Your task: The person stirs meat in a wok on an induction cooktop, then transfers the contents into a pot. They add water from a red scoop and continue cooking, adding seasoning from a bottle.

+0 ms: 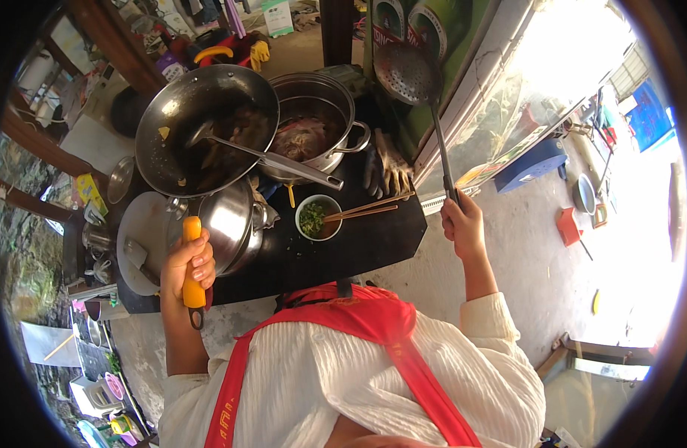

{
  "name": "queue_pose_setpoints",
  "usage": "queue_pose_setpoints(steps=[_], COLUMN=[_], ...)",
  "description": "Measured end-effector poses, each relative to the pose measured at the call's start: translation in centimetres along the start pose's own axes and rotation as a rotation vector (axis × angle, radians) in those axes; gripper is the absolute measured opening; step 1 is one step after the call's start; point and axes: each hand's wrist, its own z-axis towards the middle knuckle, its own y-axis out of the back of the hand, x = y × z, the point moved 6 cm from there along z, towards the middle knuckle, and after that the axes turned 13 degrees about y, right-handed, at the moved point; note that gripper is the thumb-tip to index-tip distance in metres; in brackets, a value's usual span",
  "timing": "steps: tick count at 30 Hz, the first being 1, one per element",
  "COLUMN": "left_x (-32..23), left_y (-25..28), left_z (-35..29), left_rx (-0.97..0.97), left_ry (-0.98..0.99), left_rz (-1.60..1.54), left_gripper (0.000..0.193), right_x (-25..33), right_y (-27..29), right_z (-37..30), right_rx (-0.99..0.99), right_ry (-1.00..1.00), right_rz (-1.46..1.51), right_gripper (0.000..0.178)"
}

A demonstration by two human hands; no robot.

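The left hand (201,263) has its fingers wrapped around the yellow handle (193,295) of the wok (172,149), whose dark pan sits beyond them; whether it touches the steel pot (321,160) farther right, I cannot tell. The wok looks heavy at its far end and stiff, its inside likely slippery with oil, so a firm full grip on the handle suits it. 1 ladle (284,163) leans in it, loose enough to slide. The right hand (463,220) has its fingers closed on the grip of the skimmer (408,73), its pierced head well beyond them; it seems light, best held there. Between the 2 hands, farther out, a bowl (319,235) with 2 chopsticks (373,212) stands on the table (306,272).
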Motion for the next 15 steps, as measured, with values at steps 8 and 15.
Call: queue_pose_setpoints(steps=[8, 15], left_x=[0.5, 1.2], left_y=[-0.6, -2.4], left_z=[1.7, 1.6], left_rx=[-0.003, -0.025], left_ry=[0.048, 0.046], left_rz=[0.044, 0.075], left_gripper=[0.015, 0.014], right_x=[-9.3, -15.4], right_y=[1.6, -1.7], right_z=[2.8, 5.5], right_rx=[-0.058, -0.058], right_ry=[0.222, 0.33], right_rz=[-0.549, -0.781], right_gripper=[0.05, 0.053])
